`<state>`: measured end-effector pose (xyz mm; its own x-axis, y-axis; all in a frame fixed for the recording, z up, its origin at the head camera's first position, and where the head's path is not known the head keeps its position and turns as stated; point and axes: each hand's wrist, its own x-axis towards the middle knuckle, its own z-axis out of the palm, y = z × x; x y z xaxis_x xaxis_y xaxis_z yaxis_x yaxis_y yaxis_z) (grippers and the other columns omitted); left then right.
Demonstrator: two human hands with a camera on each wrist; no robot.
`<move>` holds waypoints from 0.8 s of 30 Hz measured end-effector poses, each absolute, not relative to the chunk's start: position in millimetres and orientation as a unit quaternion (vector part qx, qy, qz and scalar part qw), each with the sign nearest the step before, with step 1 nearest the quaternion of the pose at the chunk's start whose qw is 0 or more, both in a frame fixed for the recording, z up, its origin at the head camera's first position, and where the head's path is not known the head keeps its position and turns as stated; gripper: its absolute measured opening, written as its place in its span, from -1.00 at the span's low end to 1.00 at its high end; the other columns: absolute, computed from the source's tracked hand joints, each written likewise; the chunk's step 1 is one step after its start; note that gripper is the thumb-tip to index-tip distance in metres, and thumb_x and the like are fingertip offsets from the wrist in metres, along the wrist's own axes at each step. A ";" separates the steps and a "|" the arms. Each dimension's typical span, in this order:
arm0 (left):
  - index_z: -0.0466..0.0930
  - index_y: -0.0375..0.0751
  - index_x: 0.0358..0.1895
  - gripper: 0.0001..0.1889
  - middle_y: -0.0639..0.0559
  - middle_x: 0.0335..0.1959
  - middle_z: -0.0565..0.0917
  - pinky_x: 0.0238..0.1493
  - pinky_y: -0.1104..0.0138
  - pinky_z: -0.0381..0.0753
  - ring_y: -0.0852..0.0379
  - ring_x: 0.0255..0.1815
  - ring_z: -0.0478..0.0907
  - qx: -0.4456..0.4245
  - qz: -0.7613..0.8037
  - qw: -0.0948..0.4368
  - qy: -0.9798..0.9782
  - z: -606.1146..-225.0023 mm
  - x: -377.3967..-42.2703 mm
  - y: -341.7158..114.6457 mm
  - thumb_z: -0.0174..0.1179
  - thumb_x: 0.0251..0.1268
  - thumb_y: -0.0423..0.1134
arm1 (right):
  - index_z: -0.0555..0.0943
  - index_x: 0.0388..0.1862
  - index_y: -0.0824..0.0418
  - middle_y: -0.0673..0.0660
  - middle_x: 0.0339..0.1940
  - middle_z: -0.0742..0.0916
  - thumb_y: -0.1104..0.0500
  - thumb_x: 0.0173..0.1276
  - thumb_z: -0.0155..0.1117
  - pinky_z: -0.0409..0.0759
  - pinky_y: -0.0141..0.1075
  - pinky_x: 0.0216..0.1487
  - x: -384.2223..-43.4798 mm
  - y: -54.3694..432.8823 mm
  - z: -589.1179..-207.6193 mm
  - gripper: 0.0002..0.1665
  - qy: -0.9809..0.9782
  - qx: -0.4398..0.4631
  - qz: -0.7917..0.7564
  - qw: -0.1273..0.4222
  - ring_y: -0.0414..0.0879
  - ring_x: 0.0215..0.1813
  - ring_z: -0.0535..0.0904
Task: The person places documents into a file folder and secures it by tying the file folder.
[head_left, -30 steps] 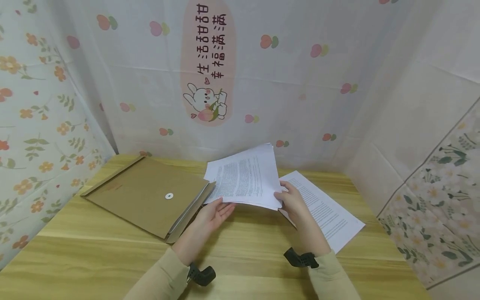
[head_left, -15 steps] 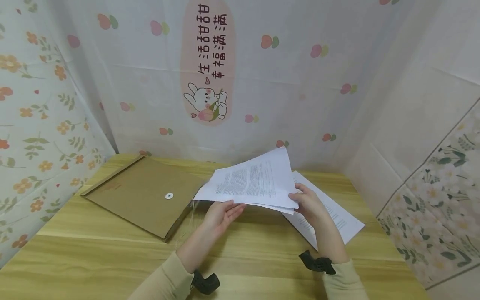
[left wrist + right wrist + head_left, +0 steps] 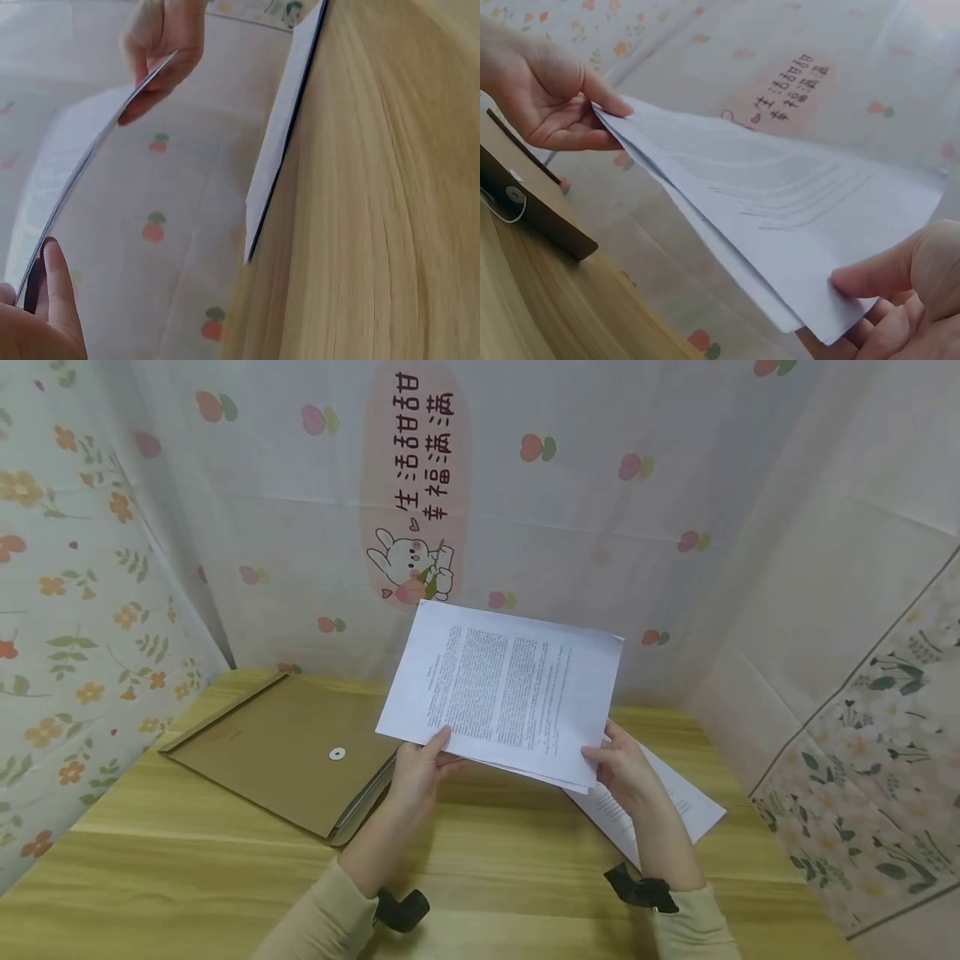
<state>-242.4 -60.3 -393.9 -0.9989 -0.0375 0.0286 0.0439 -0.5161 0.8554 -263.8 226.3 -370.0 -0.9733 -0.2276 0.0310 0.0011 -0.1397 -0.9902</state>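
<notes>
Both hands hold a thin stack of printed paper sheets point(image 3: 498, 693) up above the table, its printed face tilted toward the head camera. My left hand point(image 3: 420, 768) pinches the lower left edge, thumb on top and fingers beneath. At the lower right corner my right hand point(image 3: 626, 768) grips the stack between thumb and fingers. In the right wrist view the sheets point(image 3: 780, 202) are slightly fanned along their near edge. A brown document envelope point(image 3: 277, 752) with a white button lies to the left, its flap side open and paper edges showing inside.
Another pile of printed pages point(image 3: 686, 797) lies on the wooden table point(image 3: 487, 877) at the right, partly hidden by the right hand and forearm. A patterned cloth point(image 3: 585, 543) hangs behind the table, with more patterned cloth at both sides.
The stack has come away from the envelope's mouth, moving right and up, and now tilts to face the head camera. My left thumb has moved onto its top face.
</notes>
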 end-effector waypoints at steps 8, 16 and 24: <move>0.36 -0.38 0.22 -0.67 -0.20 -0.04 0.65 -0.23 0.17 0.67 -0.01 -0.20 0.69 -0.017 -0.872 0.034 -0.488 -395.9 -246.9 -76.8 -0.05 0.46 -0.42 | 0.19 0.30 0.30 0.03 -0.12 0.72 0.52 0.33 -0.02 0.65 -0.25 -0.17 -261.5 223.0 -375.4 -0.43 0.636 -0.129 -0.755 0.089 -0.08 -0.11 0.68; 0.34 -0.41 0.22 -0.67 -0.18 -0.06 0.65 -0.15 0.09 0.65 0.01 -0.22 0.70 -0.047 -0.849 0.015 -0.526 -395.2 -243.7 -85.7 -0.07 0.46 -0.44 | 0.30 0.20 0.35 -0.02 -0.18 0.70 0.14 0.54 -0.03 0.61 -0.31 -0.15 -259.0 216.1 -376.1 -0.61 0.659 -0.066 -0.746 0.067 -0.15 -0.13 0.66; 0.32 -0.42 0.20 -0.65 -0.09 -0.14 0.70 -0.18 0.03 0.64 -0.01 -0.24 0.70 -0.070 -0.833 0.011 -0.548 -394.9 -243.8 -107.8 0.02 0.41 -0.43 | 0.24 0.32 0.41 0.13 0.00 0.61 0.17 0.49 0.06 0.63 -0.23 -0.10 -251.0 215.7 -379.7 -0.47 0.717 -0.049 -0.694 0.027 -0.10 -0.09 0.65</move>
<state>-243.8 -107.8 -394.9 -0.9900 0.0582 0.1287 0.0952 -0.3985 0.9122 -251.0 215.7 -379.7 -0.9939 -0.1066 0.0292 -0.0326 0.0308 -0.9990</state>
